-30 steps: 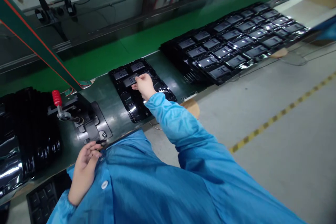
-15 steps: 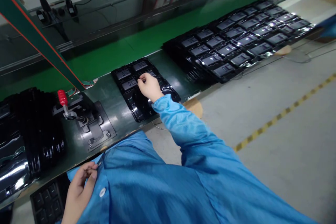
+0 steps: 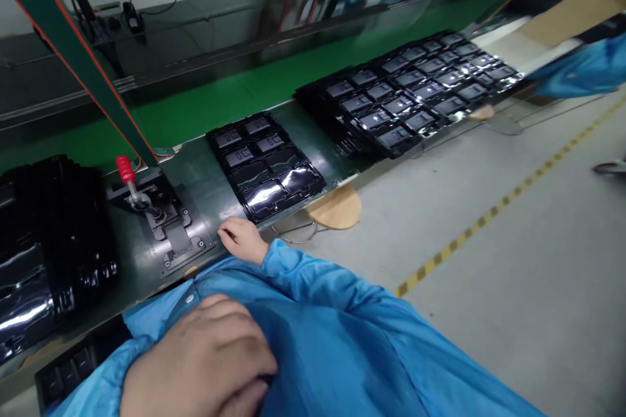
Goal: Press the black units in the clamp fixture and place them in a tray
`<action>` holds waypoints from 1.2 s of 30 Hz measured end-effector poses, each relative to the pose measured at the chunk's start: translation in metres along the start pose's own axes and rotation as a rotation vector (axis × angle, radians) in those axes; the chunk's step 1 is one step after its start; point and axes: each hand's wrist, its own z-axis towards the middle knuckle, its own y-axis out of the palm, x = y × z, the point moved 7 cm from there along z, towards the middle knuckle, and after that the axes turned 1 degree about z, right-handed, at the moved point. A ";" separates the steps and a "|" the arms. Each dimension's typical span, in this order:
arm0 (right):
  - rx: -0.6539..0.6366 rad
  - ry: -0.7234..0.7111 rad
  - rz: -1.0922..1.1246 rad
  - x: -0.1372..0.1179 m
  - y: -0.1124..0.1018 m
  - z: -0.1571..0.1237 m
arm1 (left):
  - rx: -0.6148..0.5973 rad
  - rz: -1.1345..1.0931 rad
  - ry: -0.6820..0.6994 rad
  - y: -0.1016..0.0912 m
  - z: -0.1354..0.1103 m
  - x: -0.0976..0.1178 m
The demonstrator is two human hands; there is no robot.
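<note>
My right hand (image 3: 242, 239) rests on the near edge of the dark green bench, fingers curled, just below and left of a small black tray (image 3: 293, 192). Dark flat parts (image 3: 239, 156) fill that tray's far pockets; its near pockets are bare and shiny. My left hand (image 3: 205, 358) is close to the camera, back upward, fingers bent down onto my blue coat; something dark shows under the fingertips. A black fixture with a red-handled clamp (image 3: 126, 171) sits left of my right hand.
A large black tray full of parts (image 3: 405, 98) lies further right along the bench. Glossy black trays are stacked at the left (image 3: 44, 241). A green conveyor belt (image 3: 195, 111) runs behind. A round wooden piece (image 3: 335, 208) juts from the edge. Another person's blue sleeve (image 3: 577, 68) is at right.
My right hand left the small tray and drew back to the bench's near edge. My left hand rose from beside the coat to close in front of the camera. The view tilted.
</note>
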 end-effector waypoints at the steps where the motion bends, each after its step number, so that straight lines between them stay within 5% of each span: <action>1: 0.011 0.007 -0.014 0.003 0.001 0.001 | -0.013 0.048 0.037 0.003 0.006 0.007; 6: 0.037 0.045 -0.064 0.006 -0.002 0.003 | -0.032 0.295 0.028 0.002 0.002 0.021; 10: 0.040 0.039 -0.036 0.002 -0.005 -0.002 | 0.066 0.324 -0.129 -0.047 -0.043 0.013; 14: 0.079 0.104 -0.065 0.029 -0.007 0.007 | 0.496 0.344 -0.488 -0.134 -0.144 -0.015; 19: 0.080 0.129 -0.137 0.048 -0.002 0.010 | 0.994 0.647 -0.907 -0.224 -0.293 -0.038; 23: 0.105 0.126 -0.179 0.048 -0.003 0.011 | 1.104 0.662 -1.044 -0.270 -0.355 -0.071; 27: 0.106 0.012 -0.246 0.041 0.001 0.013 | 1.043 0.719 -1.042 -0.307 -0.354 -0.101; 36: 0.118 -0.257 -0.400 0.019 0.012 0.007 | 0.655 0.946 -0.944 -0.367 -0.261 -0.160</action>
